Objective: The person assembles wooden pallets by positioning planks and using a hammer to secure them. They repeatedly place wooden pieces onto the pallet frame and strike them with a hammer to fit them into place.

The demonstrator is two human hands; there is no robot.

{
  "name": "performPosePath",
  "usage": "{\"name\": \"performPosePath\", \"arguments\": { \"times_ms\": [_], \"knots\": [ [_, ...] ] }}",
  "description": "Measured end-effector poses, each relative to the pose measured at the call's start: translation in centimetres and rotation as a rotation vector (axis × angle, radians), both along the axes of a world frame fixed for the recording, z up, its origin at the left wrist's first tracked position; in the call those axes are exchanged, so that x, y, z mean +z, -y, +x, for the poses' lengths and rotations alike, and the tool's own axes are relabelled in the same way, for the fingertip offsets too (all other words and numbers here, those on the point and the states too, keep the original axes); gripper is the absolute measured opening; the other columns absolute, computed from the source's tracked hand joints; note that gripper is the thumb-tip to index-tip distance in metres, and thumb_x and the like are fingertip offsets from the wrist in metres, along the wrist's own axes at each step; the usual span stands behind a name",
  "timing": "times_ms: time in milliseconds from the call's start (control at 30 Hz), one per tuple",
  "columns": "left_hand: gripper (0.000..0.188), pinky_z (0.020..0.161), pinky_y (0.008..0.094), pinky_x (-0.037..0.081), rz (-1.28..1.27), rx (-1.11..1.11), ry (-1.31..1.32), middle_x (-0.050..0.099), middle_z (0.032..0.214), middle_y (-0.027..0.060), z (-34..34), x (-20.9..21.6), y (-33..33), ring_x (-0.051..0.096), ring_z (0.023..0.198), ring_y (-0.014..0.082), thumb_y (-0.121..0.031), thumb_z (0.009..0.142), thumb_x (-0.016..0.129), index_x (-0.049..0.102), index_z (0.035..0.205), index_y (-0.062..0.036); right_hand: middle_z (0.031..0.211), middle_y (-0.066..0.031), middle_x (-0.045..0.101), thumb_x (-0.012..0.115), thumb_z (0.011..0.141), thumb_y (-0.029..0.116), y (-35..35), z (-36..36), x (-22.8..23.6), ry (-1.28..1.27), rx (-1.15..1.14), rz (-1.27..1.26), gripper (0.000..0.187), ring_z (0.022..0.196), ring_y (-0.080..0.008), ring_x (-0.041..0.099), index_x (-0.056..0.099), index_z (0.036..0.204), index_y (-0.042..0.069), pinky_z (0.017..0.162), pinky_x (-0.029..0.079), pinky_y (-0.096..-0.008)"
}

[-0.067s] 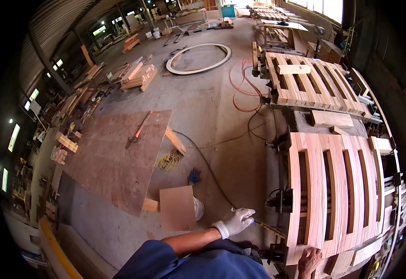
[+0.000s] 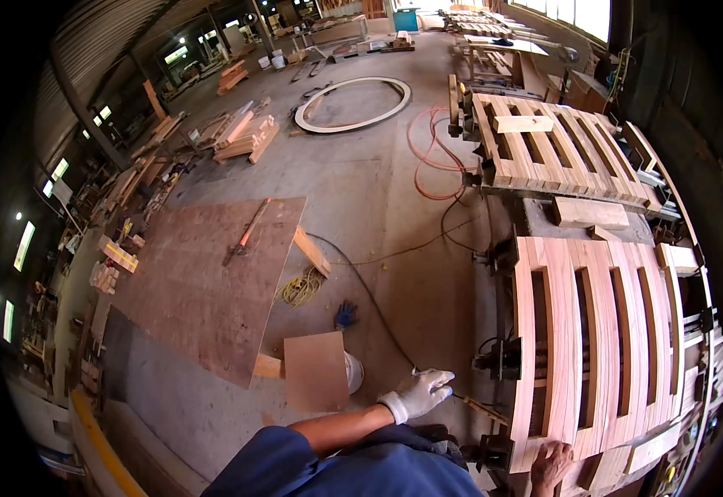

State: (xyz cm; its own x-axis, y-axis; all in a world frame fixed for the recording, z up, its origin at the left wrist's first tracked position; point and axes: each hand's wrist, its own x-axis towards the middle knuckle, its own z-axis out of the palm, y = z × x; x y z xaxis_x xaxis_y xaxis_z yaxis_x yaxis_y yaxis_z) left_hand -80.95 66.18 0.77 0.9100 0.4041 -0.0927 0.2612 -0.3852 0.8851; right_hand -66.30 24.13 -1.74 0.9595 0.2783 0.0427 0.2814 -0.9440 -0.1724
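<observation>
My left hand point(image 2: 421, 395), in a whitish glove, is closed in front of my body, left of the clamping bench. A dark hose point(image 2: 378, 311) runs across the floor up to it. What the fingers hold is hidden; a thin brownish rod point(image 2: 484, 410) shows between the hand and the bench. My bare right hand point(image 2: 552, 468) rests on the near left corner of a slatted wooden panel point(image 2: 573, 348), fingers lying on the wood. Black metal clamps point(image 2: 502, 358) line that panel's left edge.
Beyond lies a second slatted panel point(image 2: 560, 149) with a loose block point(image 2: 523, 123) on top. To the left, a brown board point(image 2: 212, 282) carries a hammer-like tool point(image 2: 249, 232). A bucket point(image 2: 354, 373), a blue glove point(image 2: 345, 314), a yellow cord point(image 2: 302, 287) and red hoses point(image 2: 418, 157) are on the floor.
</observation>
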Motion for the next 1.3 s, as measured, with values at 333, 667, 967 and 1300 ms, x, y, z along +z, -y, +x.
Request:
{"name": "performPosePath", "arguments": {
  "times_ms": [333,667,967,1300],
  "knots": [
    [0.015,0.099,0.0377,0.058,-0.054,0.056,0.025,0.077,0.118,0.0137,4.2,-2.9,-4.0,0.072,0.110,0.0232,-0.009,0.098,0.074,0.070,0.109,0.0003,0.112,-0.0238,0.063,0.066,0.097,0.029,-2.1,-0.1,-0.1,0.024,-0.053,-0.036,0.031,0.107,-0.0434,0.062,0.068,0.107,-0.001,0.096,0.048,-0.0535],
    [0.046,0.105,0.0428,0.056,0.222,0.117,-0.108,0.072,0.134,0.0255,18.9,-6.0,-17.3,0.072,0.121,0.0358,-0.024,0.098,0.076,0.070,0.135,0.0034,0.136,-0.0262,0.067,0.068,0.098,0.029,-5.3,-0.6,1.7,-0.039,-0.230,-0.028,0.041,0.129,-0.0429,0.060,0.069,0.122,-0.004,0.115,0.043,-0.0519],
    [0.061,0.119,0.0506,0.044,0.538,-0.123,-0.102,0.061,0.150,0.0220,32.8,-8.4,-23.0,0.058,0.136,0.0426,-0.031,0.094,0.078,0.061,0.146,-0.0043,0.137,-0.0233,0.069,0.071,0.097,0.031,-8.4,0.5,1.8,-0.163,-0.486,-0.108,0.035,0.130,-0.0403,0.062,0.073,0.115,0.000,0.112,0.046,-0.0505],
    [0.048,0.104,0.0549,0.052,0.573,-0.284,-0.005,0.071,0.127,0.0288,35.6,-12.4,-26.1,0.067,0.118,0.0479,-0.038,0.103,0.068,0.068,0.131,0.0014,0.141,-0.0240,0.065,0.075,0.092,0.036,-9.6,0.3,1.5,-0.144,-0.615,-0.061,0.042,0.131,-0.0403,0.061,0.073,0.116,0.001,0.112,0.048,-0.0505]
  ]
}}
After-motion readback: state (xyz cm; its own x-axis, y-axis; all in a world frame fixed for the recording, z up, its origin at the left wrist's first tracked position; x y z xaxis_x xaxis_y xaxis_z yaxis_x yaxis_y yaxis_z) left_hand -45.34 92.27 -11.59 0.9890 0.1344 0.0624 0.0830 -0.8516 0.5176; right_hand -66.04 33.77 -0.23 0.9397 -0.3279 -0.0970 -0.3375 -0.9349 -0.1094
